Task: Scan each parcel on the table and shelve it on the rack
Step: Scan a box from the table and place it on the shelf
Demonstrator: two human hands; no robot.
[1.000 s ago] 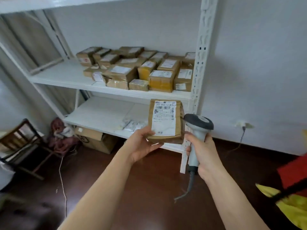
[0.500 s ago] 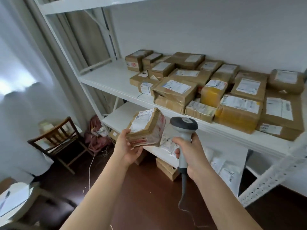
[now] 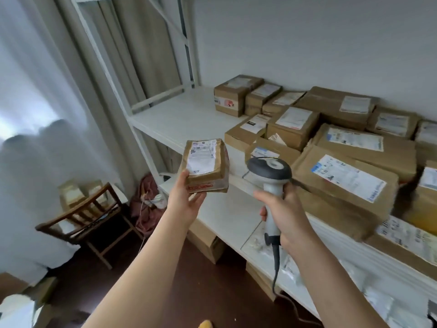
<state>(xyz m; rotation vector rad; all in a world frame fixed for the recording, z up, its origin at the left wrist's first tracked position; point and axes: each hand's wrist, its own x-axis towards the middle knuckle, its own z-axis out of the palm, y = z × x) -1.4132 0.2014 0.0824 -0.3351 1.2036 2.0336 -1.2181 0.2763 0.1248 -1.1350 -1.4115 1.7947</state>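
My left hand (image 3: pixel 186 197) holds a small brown parcel (image 3: pixel 204 165) from below, its white label facing up, in front of the white rack (image 3: pixel 179 117). My right hand (image 3: pixel 282 209) grips the handle of a grey barcode scanner (image 3: pixel 269 172), its head level with the parcel and just to the right of it. The scanner's cable hangs down below my wrist. On the rack's middle shelf lie several labelled brown parcels (image 3: pixel 345 178); the left part of that shelf is bare.
A lower shelf (image 3: pixel 227 214) carries flat white packets towards the right. Cardboard boxes (image 3: pixel 205 242) sit on the dark floor under it. A wooden chair (image 3: pixel 87 216) and a reddish bag (image 3: pixel 149 204) stand at the left by the curtain.
The view has swung left and closer to the rack. The parcel has turned from label-facing-me to label-up and is now nearer the shelf's bare left end. The scanner stays beside it.
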